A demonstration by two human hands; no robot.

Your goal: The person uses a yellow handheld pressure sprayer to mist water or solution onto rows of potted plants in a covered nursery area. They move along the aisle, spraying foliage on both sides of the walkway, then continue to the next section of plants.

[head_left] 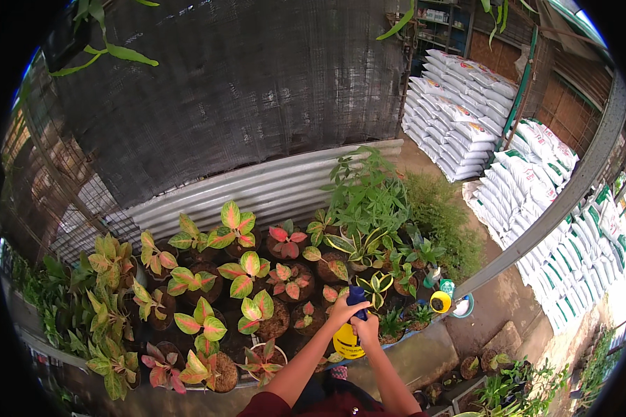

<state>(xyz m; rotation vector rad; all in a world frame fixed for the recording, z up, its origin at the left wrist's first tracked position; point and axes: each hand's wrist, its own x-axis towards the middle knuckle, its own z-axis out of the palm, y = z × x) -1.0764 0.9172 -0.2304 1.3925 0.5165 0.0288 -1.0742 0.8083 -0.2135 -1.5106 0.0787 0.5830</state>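
Observation:
Low in front of my body is a pump sprayer [346,345] with a yellow tank and a dark blue top. My left hand [342,311] is closed around the blue top. Just to its right, my right hand [366,329] grips the blue handle. Some of the fingers are hidden behind the sprayer and the hands. Close beyond the sprayer grows a plant with yellow-edged leaves [376,286]. To the left, a potted plant with green and pink leaves [256,311] stands among several similar pots.
A yellow cup [440,301] and a light blue bowl [462,306] sit right of the plants. Corrugated metal sheeting [243,187] runs behind the pots, below dark netting [243,76]. Stacked white sacks [459,111] stand at the far right. A slanting metal post [535,229] crosses the right side.

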